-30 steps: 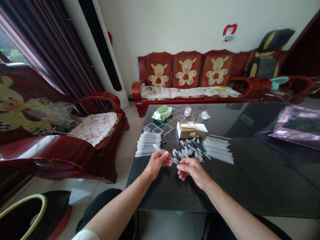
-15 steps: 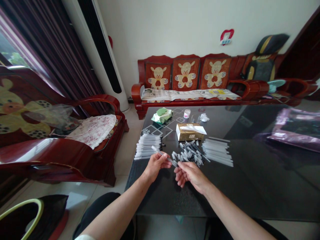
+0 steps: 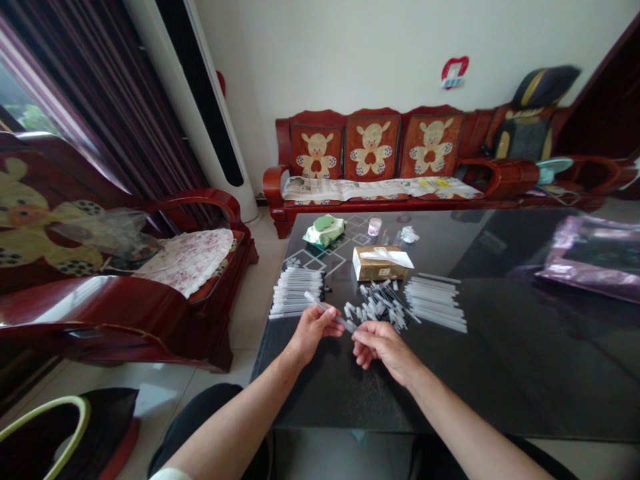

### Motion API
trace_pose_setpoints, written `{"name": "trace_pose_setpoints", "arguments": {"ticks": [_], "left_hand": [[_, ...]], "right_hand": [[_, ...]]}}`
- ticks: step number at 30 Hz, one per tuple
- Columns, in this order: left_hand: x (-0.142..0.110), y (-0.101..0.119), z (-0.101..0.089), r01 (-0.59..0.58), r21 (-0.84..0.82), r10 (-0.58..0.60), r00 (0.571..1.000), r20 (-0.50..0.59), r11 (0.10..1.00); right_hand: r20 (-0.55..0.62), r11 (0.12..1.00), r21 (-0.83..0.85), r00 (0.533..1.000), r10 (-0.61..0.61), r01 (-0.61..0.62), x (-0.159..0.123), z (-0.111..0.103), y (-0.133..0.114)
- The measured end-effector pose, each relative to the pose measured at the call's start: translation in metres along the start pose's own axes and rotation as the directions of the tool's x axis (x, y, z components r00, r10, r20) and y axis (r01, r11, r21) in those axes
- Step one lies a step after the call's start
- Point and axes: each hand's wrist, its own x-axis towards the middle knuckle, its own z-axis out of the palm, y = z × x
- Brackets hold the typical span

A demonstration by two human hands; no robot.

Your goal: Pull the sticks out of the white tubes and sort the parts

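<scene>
Leftmost, slim whitish dark-ended sticks [image 3: 295, 294] lie rowed on the glossy black bench [image 3: 505, 373]; next, the left hand [image 3: 313, 329] grips a slim translucent plastic tube [image 3: 316, 301], the right hand [image 3: 381, 344] pinching its right end (the tip is hidden); then a jumbled heap of grey-and-black plastic bits [image 3: 381, 304] and rowed frosted-white tubes [image 3: 436, 305].

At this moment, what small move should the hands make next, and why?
Probably a gentle push by the right hand along the pen, with the left hand bracing it. The left grips the pen partway along and the right is at its near end, so they seem well placed to press lengthwise.
</scene>
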Motion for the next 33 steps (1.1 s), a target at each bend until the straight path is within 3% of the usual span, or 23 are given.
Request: {"name": "trace_pose_setpoints", "arguments": {"ticks": [7,13,19,25,28,30,33], "left_hand": [[0.001,0.001,-0.002,-0.001,0.001,0.001,1.0,-0.005,1.0],[0.0,0.001,-0.002,-0.003,0.011,0.003,1.0,0.001,1.0],[-0.001,0.003,0.0,0.003,0.016,-0.003,1.0,-0.004,1.0],[0.002,0.002,-0.005,-0.003,-0.013,0.002,0.999,-0.037,1.0],[0.005,0.001,-0.009,-0.002,-0.06,-0.005,0.993,-0.116,0.998],[0.007,0.0,-0.011,0.002,-0.087,-0.015,0.988,-0.151,0.996],[0.009,-0.002,-0.011,0.005,-0.109,-0.021,0.988,-0.152,0.994]], "right_hand": [[0.057,0.996,0.02,0.994,0.091,-0.092,-0.002,0.001,-0.003],[0.031,0.999,0.036,0.999,0.032,-0.033,-0.001,0.0,-0.001],[0.092,0.994,0.057,0.991,0.092,-0.097,-0.001,0.002,-0.001],[0.039,0.999,-0.018,0.998,0.052,-0.051,-0.002,-0.002,-0.002],[-0.04,0.993,-0.111,0.999,0.027,-0.031,-0.001,-0.018,-0.01],[-0.162,0.982,-0.19,0.987,-0.013,-0.018,0.0,-0.037,-0.017],[-0.368,0.937,-0.347,0.925,-0.097,-0.041,0.002,-0.067,-0.022]]}}
